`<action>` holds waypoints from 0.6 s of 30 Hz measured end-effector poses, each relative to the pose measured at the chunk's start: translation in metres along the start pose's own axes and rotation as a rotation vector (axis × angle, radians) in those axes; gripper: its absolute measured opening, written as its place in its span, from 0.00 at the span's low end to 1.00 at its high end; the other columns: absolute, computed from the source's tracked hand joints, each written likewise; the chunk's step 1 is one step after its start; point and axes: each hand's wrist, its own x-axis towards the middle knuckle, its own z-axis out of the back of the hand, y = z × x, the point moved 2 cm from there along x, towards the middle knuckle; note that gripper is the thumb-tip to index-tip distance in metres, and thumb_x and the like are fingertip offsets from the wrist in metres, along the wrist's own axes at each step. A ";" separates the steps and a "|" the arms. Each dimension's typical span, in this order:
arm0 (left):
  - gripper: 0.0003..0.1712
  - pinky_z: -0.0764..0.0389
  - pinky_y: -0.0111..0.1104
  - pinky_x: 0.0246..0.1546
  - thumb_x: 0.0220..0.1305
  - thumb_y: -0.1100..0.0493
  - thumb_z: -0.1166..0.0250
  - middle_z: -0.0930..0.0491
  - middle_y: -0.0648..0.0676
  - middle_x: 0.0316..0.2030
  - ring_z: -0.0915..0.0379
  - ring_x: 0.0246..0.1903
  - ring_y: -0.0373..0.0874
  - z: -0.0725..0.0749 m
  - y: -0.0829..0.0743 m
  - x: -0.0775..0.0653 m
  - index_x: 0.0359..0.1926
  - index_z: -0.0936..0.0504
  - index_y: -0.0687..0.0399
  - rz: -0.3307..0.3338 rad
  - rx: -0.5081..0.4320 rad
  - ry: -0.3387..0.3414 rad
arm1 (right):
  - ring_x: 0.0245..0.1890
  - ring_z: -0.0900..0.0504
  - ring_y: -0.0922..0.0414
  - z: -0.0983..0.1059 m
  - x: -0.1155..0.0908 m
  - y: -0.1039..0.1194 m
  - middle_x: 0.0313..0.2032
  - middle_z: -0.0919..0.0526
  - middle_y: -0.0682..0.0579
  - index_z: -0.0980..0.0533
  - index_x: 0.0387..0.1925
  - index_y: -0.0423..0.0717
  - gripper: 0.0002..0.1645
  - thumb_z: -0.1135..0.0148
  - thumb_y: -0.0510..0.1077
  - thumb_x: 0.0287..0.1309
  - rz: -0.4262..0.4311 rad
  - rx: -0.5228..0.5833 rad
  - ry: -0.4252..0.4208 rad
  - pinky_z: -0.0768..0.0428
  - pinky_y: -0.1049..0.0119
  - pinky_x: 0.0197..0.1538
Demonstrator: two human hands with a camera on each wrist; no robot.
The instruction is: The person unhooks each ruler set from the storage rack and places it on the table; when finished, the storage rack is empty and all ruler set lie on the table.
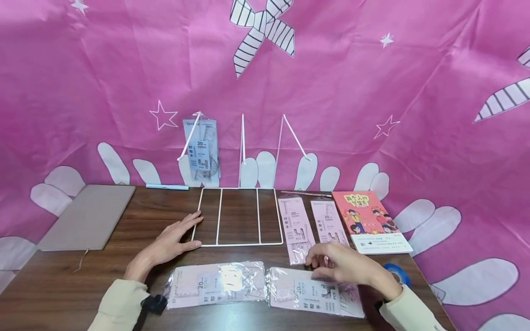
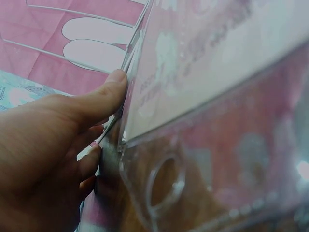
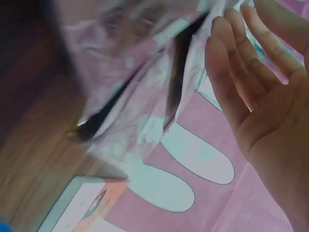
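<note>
My left hand (image 1: 165, 241) rests at the left side of a white wire rack (image 1: 240, 245), thumb and fingers spread along its base frame. In the left wrist view the fingers of this hand (image 2: 53, 130) are nearly straight. A blue ruler set (image 1: 200, 156) in a clear sleeve hangs on the rack's left hook. My right hand (image 1: 348, 264) is over a pink ruler set (image 1: 302, 294) lying front right. Its fingers look relaxed in the right wrist view, nothing between them. Another pink ruler set (image 1: 215, 287) lies front left, below my left hand.
Two further pink packs (image 1: 294, 227) lie right of the rack, beside a red-covered book (image 1: 366, 220). Blue tape (image 1: 397, 273) sits near my right wrist. A grey notebook (image 1: 87, 218) is at the far left. A light blue pen (image 1: 167, 187) lies along the back edge.
</note>
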 end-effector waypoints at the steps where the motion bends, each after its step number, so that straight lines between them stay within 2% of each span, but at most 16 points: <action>1: 0.41 0.49 0.70 0.71 0.72 0.49 0.32 0.43 0.67 0.79 0.49 0.77 0.70 0.000 0.000 0.000 0.77 0.34 0.64 -0.004 0.001 -0.003 | 0.34 0.19 0.68 0.001 0.004 0.001 0.37 0.16 0.66 0.16 0.45 0.56 0.08 0.27 0.44 0.65 0.004 0.010 -0.014 0.16 0.68 0.38; 5: 0.41 0.47 0.70 0.71 0.72 0.49 0.32 0.43 0.68 0.79 0.49 0.77 0.70 0.000 -0.001 0.000 0.77 0.34 0.65 -0.022 0.012 -0.010 | 0.35 0.17 0.65 0.000 0.029 0.000 0.37 0.15 0.64 0.17 0.44 0.51 0.06 0.30 0.41 0.67 0.010 0.086 -0.074 0.15 0.68 0.39; 9: 0.41 0.46 0.71 0.70 0.71 0.50 0.32 0.42 0.69 0.78 0.48 0.76 0.71 0.001 -0.001 -0.002 0.76 0.34 0.66 -0.029 0.015 -0.017 | 0.40 0.15 0.58 -0.005 0.063 -0.001 0.41 0.13 0.53 0.18 0.48 0.43 0.10 0.31 0.40 0.67 0.024 0.217 -0.109 0.14 0.64 0.46; 14: 0.40 0.45 0.71 0.70 0.71 0.51 0.31 0.41 0.70 0.77 0.47 0.76 0.71 0.002 -0.002 -0.003 0.75 0.33 0.67 -0.038 0.012 -0.032 | 0.41 0.15 0.51 -0.014 0.100 -0.003 0.45 0.15 0.44 0.20 0.53 0.37 0.16 0.33 0.43 0.70 -0.072 0.425 -0.147 0.15 0.62 0.45; 16: 0.40 0.45 0.71 0.70 0.71 0.50 0.32 0.41 0.69 0.77 0.46 0.76 0.71 0.002 -0.002 -0.002 0.75 0.32 0.67 -0.037 0.017 -0.026 | 0.39 0.16 0.51 -0.017 0.107 -0.005 0.44 0.15 0.45 0.19 0.52 0.36 0.16 0.31 0.42 0.68 -0.120 0.440 -0.182 0.16 0.64 0.42; 18: 0.40 0.44 0.70 0.70 0.71 0.50 0.32 0.40 0.69 0.77 0.46 0.76 0.70 0.003 -0.003 -0.001 0.75 0.32 0.66 -0.039 0.022 -0.023 | 0.37 0.17 0.53 -0.017 0.110 -0.007 0.41 0.15 0.47 0.19 0.50 0.37 0.15 0.29 0.40 0.65 -0.149 0.403 -0.221 0.18 0.66 0.41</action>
